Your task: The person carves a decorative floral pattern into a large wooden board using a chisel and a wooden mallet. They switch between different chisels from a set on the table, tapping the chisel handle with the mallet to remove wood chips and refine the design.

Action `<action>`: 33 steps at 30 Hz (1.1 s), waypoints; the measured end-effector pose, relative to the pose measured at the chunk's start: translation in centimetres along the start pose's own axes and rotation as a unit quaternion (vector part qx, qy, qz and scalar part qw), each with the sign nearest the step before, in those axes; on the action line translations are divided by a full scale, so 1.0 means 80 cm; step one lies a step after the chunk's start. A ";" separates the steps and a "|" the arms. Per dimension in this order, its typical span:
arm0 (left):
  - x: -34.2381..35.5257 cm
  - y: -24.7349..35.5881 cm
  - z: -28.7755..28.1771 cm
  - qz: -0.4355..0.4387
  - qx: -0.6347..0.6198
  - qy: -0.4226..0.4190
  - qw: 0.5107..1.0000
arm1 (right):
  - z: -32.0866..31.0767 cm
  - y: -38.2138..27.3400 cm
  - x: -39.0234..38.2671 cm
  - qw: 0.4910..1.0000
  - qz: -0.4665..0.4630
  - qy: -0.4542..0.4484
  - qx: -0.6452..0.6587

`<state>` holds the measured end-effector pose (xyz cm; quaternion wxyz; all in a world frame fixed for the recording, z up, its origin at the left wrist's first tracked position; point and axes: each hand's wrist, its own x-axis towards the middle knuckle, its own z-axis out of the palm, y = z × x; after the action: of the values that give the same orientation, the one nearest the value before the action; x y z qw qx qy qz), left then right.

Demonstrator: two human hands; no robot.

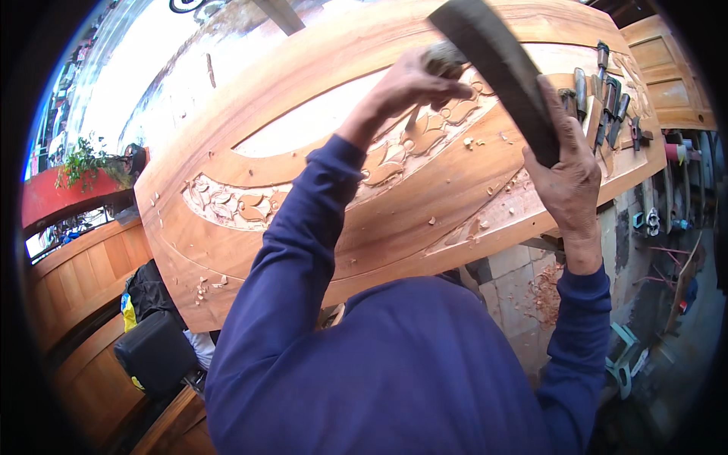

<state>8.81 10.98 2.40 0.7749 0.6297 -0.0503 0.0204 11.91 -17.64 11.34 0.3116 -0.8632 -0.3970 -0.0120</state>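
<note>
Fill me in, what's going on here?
A person is at a large wooden panel with a carved leaf-and-flower band. The left hand grips a chisel-like tool over that band, and the right hand holds a long dark block by its lower end. Whether the block touches the tool's handle can't be told from this view. More hand tools lie at the panel's right end, and loose wood chips are scattered across it.

The dark bar (504, 76) is running off past the top edge! The left hand (400, 87) is hiding much of its hand tool (446, 59), and the blue left sleeve (303, 220) is blotting out part of the carved band (262, 205).
</note>
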 end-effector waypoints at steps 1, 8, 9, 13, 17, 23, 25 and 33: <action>0.010 -0.002 0.013 -0.022 0.010 0.026 0.999 | 0.002 -0.002 -0.002 0.999 0.016 0.019 0.041; -0.019 -0.003 0.022 0.031 -0.058 0.086 0.994 | -0.051 -0.006 -0.011 0.969 0.115 0.143 0.166; -0.035 -0.005 0.016 0.042 -0.053 0.099 0.993 | -0.063 -0.011 -0.007 0.968 0.103 0.166 0.158; -0.049 -0.004 0.017 0.043 -0.062 0.111 0.991 | -0.110 -0.036 0.029 0.944 0.013 0.290 0.160; -0.043 -0.010 0.018 0.055 -0.029 0.118 0.991 | -0.116 -0.061 0.074 0.888 -0.032 0.335 0.313; -0.060 -0.017 0.010 0.024 0.034 0.136 0.990 | -0.021 -0.026 0.038 0.980 -0.125 -0.032 -0.149; -0.061 -0.011 0.013 0.017 0.014 0.123 0.992 | -0.008 -0.044 0.034 0.988 -0.123 0.088 0.020; -0.084 -0.008 0.024 0.081 0.205 0.175 0.960 | 0.021 0.003 -0.002 0.992 -0.103 0.056 -0.040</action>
<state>2.08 9.19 1.44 0.6215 0.7557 0.0402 0.2026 11.57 -16.93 9.83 0.2957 -0.8277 -0.4645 -0.1084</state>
